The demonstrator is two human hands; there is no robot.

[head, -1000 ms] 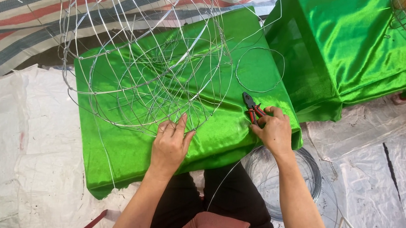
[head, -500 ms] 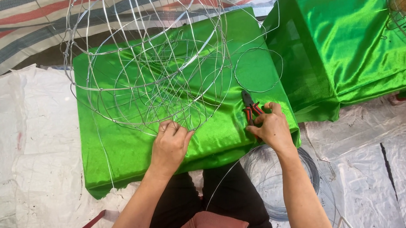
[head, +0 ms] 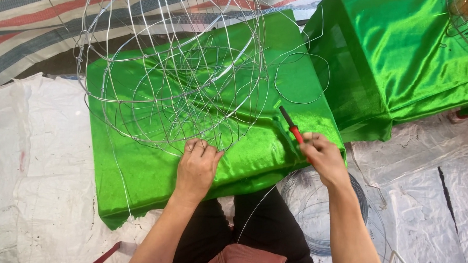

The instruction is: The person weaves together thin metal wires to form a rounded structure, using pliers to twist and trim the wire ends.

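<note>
From the head camera, looking down, the left hand (head: 196, 166) has its fingers curled tight on the near rim of the round wire frame (head: 173, 77), pinching the thin wire where several strands meet. The frame is a big ball-like cage of silver wire that sits on the shiny green cloth (head: 149, 170) and leans up and away from the person. The right hand (head: 324, 158) is closed around the red-handled pliers (head: 292, 126), and the dark tip points up and to the left, just beside the frame but not touching it. To do this step well, I think the left hand should keep the rim pressed steady on the cloth so the wire does not spring, and the pliers should come in low from the right to meet the spot by the fingers. A loose wire loop (head: 302, 77) lies on the cloth near the tip and could snag. The cloth edge drops off close under both hands, so there is little room toward the body. A coil of wire (head: 319, 212) lies on the white sheet (head: 40, 182) by the right arm. There is more open room on the left side. A second green bundle (head: 413, 55) blocks the far right.
</note>
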